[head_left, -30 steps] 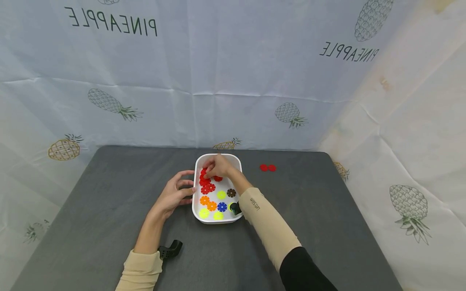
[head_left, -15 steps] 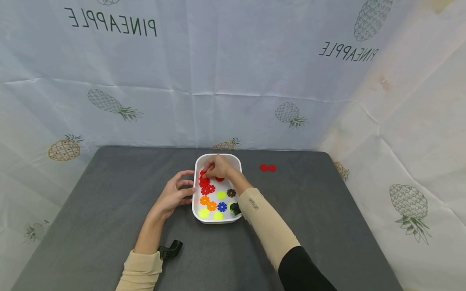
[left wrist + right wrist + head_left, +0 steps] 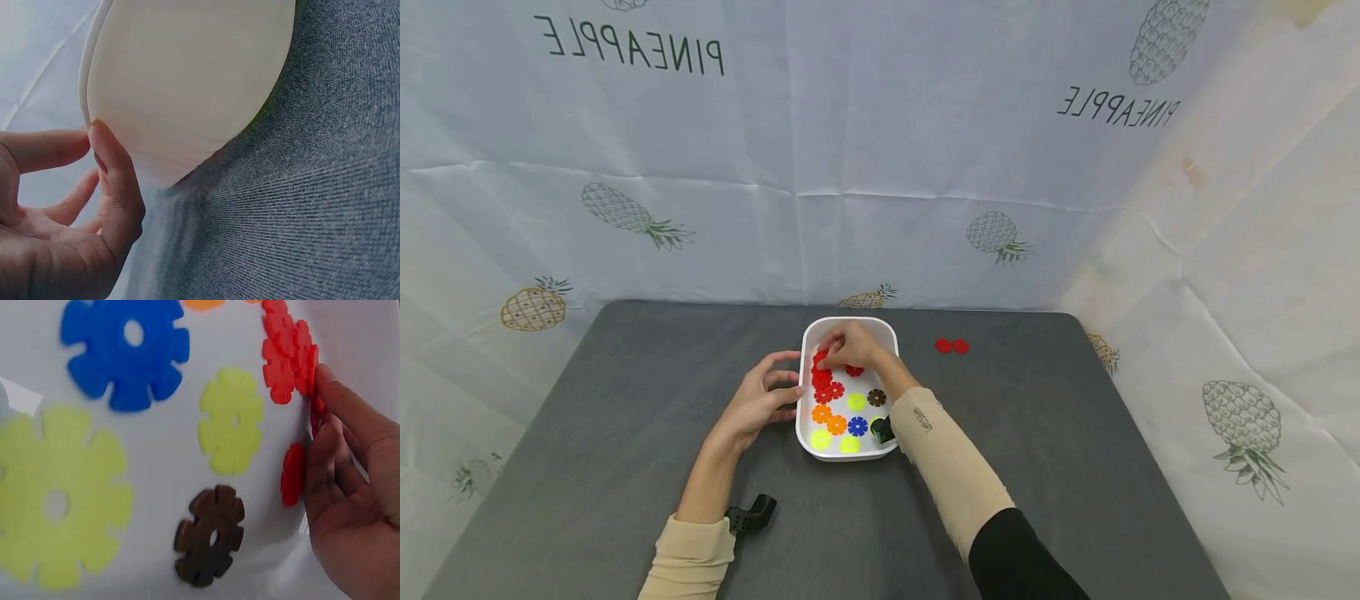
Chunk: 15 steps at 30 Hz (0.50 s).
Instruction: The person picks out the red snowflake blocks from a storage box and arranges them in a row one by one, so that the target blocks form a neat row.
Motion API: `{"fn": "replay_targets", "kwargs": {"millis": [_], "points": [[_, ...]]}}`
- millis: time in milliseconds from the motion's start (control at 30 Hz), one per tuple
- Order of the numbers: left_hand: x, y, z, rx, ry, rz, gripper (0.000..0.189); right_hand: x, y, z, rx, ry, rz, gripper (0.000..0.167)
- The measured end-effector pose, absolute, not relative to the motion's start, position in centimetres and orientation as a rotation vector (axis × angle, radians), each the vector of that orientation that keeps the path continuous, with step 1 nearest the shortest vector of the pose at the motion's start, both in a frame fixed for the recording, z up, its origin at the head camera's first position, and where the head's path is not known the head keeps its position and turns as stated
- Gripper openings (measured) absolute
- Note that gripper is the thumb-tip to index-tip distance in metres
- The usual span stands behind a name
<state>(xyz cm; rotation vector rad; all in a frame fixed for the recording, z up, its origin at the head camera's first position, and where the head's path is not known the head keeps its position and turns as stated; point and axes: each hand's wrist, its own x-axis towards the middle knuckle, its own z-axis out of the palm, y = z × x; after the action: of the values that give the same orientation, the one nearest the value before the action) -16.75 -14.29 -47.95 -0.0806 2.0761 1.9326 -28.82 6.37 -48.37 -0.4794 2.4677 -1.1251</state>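
Note:
In the head view a white plastic tray [image 3: 890,335] holds notched plastic building discs. My left hand [image 3: 757,403] is at its left side, and in the left wrist view the fingertips [image 3: 100,128] pinch the tray's rim. My right hand [image 3: 852,345] reaches into the far left part of the tray. Its thumb and fingers pinch a red building disc [image 3: 317,414], mostly hidden by the fingers in the right wrist view. Overlapping red discs [image 3: 279,372] lie right beside the fingertips. Another red disc [image 3: 292,475] is close to the hand.
Orange discs [image 3: 837,425], a blue disc [image 3: 857,427], yellow discs [image 3: 821,439] and a brown disc [image 3: 876,397] lie apart in the tray. Two red discs [image 3: 952,346] rest on the grey table [image 3: 1015,417] to the right. A pineapple-print curtain [image 3: 880,167] hangs behind.
The right hand works at nearly the same spot, its fingers shifting slightly among the red discs. The red disc beneath it has moved slightly right. The left hand stays still.

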Motion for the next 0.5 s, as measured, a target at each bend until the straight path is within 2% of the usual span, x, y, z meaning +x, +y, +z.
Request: {"fn": "replay_targets", "kwargs": {"millis": [500], "points": [[-16.7,-14.31,-48.01,-0.074,2.079,1.933,0.065,-28.41,6.0,-48.9,-0.415,2.466,-1.221,0.026]]}}
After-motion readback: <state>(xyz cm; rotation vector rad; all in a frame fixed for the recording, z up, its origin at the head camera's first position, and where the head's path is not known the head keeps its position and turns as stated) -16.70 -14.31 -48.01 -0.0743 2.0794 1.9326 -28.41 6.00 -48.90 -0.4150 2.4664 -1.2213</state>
